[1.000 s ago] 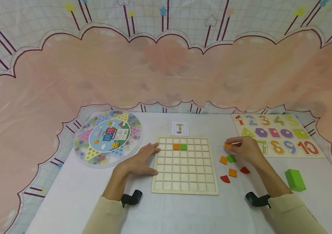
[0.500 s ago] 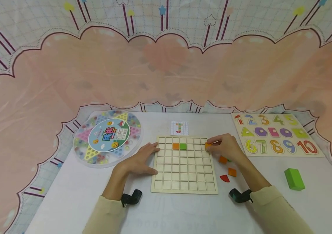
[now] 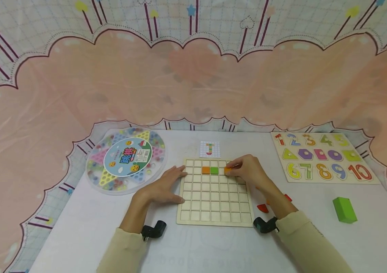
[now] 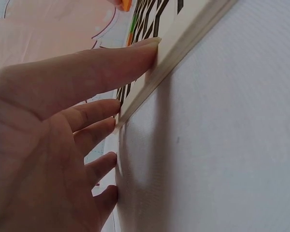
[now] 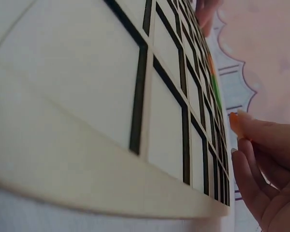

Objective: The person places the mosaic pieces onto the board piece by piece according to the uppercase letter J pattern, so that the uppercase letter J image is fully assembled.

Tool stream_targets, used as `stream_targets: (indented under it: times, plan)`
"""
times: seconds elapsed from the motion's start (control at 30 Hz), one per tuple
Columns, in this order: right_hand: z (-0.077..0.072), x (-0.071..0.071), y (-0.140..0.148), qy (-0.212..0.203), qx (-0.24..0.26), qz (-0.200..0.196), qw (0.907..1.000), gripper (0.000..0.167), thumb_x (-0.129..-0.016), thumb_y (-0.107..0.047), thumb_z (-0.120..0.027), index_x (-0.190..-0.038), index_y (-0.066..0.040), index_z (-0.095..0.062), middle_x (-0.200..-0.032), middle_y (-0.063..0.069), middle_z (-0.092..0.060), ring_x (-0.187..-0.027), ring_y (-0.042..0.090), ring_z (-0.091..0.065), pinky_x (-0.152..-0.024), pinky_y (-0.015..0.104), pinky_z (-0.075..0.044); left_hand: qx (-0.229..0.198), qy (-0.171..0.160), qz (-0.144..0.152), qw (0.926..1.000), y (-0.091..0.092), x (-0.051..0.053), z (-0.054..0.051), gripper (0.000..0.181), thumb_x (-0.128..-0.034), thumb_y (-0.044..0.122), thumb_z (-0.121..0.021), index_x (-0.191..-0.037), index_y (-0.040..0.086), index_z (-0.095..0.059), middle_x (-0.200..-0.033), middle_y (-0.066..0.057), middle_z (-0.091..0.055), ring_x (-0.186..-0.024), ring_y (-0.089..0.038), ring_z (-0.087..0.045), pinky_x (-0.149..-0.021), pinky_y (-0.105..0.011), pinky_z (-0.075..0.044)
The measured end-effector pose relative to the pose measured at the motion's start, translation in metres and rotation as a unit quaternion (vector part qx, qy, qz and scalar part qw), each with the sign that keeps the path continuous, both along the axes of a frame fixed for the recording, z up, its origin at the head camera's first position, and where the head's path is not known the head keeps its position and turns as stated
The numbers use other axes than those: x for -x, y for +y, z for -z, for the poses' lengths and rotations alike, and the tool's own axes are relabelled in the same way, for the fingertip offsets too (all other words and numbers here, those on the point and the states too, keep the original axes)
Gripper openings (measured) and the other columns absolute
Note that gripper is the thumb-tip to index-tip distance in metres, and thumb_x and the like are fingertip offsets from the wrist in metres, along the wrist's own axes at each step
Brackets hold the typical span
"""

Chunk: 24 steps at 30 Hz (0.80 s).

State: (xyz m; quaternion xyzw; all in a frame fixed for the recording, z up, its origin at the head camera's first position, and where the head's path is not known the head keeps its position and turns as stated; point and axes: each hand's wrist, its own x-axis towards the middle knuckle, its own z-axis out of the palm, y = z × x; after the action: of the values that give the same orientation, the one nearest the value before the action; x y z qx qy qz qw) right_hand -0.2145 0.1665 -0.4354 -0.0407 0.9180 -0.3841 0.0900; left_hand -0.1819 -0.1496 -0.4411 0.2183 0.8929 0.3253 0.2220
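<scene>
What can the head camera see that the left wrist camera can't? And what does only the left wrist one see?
Only the head view shows the round marble game, the number board, the little pattern card, the green block and a red piece.

Only the left wrist view shows the palm.

Both show the left hand, the grid board, its orange tile and green tile, and the orange piece being pinched.
</scene>
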Motion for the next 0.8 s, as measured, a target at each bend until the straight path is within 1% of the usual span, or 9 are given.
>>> stream_targets:
  times: [0.13, 0.2, 0.33, 0.43, 0.57, 0.7, 0.8]
  plan:
    - [0.003, 0.002, -0.005, -0.006, 0.004, -0.005, 1.0, 0.021, -0.083, -0.018, -0.085, -0.102, -0.011, -0.082, -0.112, 0.009, -0.078, -0.101, 0.023, -0.068, -0.086, 0.034, -0.056, 0.001, 0.005, 0.002, 1.0, 0.0, 0.0, 0.0, 0.081, -0.0814, 0.018, -0.081, -0.152, 0.005, -0.042, -0.173, -0.011, -0.018, -0.162, -0.038, -0.004, -0.13, -0.061, -0.011]
    - [0.005, 0.003, -0.007, -0.012, 0.004, -0.005, 0.9999, 0.021, -0.082, -0.018, -0.085, -0.102, -0.012, -0.082, -0.112, 0.009, -0.078, -0.104, 0.024, -0.068, -0.089, 0.036, -0.056, 0.003, 0.002, -0.001, 1.0, 0.001, 0.0, 0.0, 0.081, -0.0816, 0.017, -0.08, -0.153, 0.006, -0.042, -0.173, -0.009, -0.017, -0.162, -0.036, -0.003, -0.131, -0.059, -0.011]
    - [0.007, 0.006, -0.01, -0.026, 0.004, 0.001, 0.9997, 0.021, -0.082, -0.018, -0.085, -0.103, -0.013, -0.082, -0.112, 0.008, -0.078, -0.106, 0.024, -0.068, -0.092, 0.038, -0.056, 0.003, -0.001, -0.003, 1.0, 0.002, -0.001, 0.0, 0.081, -0.0814, 0.017, -0.081, -0.152, 0.006, -0.043, -0.173, -0.009, -0.017, -0.162, -0.036, -0.003, -0.131, -0.059, -0.011]
    - [0.007, 0.007, -0.011, -0.021, 0.002, -0.006, 0.9998, 0.02, -0.083, -0.017, -0.085, -0.102, -0.012, -0.082, -0.111, 0.009, -0.078, -0.105, 0.023, -0.068, -0.091, 0.038, -0.057, 0.004, -0.003, -0.005, 1.0, 0.002, -0.001, 0.0, 0.081, -0.0816, 0.017, -0.08, -0.153, 0.007, -0.042, -0.173, -0.008, -0.017, -0.163, -0.035, -0.003, -0.131, -0.058, -0.011]
    - [0.008, 0.009, -0.012, -0.008, -0.005, -0.017, 0.9998, 0.02, -0.081, -0.016, -0.086, -0.1, -0.01, -0.082, -0.107, 0.009, -0.079, -0.097, 0.021, -0.07, -0.086, 0.034, -0.058, 0.006, -0.001, -0.002, 1.0, 0.002, -0.001, 0.0, 0.081, -0.0819, 0.017, -0.08, -0.153, 0.006, -0.042, -0.173, -0.009, -0.017, -0.162, -0.036, -0.003, -0.131, -0.059, -0.011]
    - [0.009, 0.01, -0.013, 0.005, -0.017, -0.025, 0.9995, 0.02, -0.079, -0.016, -0.087, -0.097, -0.009, -0.082, -0.103, 0.008, -0.078, -0.089, 0.018, -0.068, -0.08, 0.029, -0.055, 0.004, -0.002, -0.001, 1.0, 0.002, -0.001, -0.001, 0.081, -0.0816, 0.017, -0.081, -0.152, 0.006, -0.042, -0.173, -0.01, -0.017, -0.162, -0.037, -0.003, -0.13, -0.06, -0.011]
    - [0.009, 0.011, -0.013, 0.024, -0.027, -0.039, 0.9986, 0.02, -0.079, -0.015, -0.088, -0.096, -0.008, -0.082, -0.1, 0.008, -0.078, -0.087, 0.017, -0.066, -0.078, 0.028, -0.054, 0.005, -0.003, -0.004, 1.0, 0.002, -0.002, -0.002, 0.081, -0.0816, 0.017, -0.081, -0.152, 0.006, -0.042, -0.173, -0.01, -0.018, -0.162, -0.036, -0.003, -0.13, -0.06, -0.011]
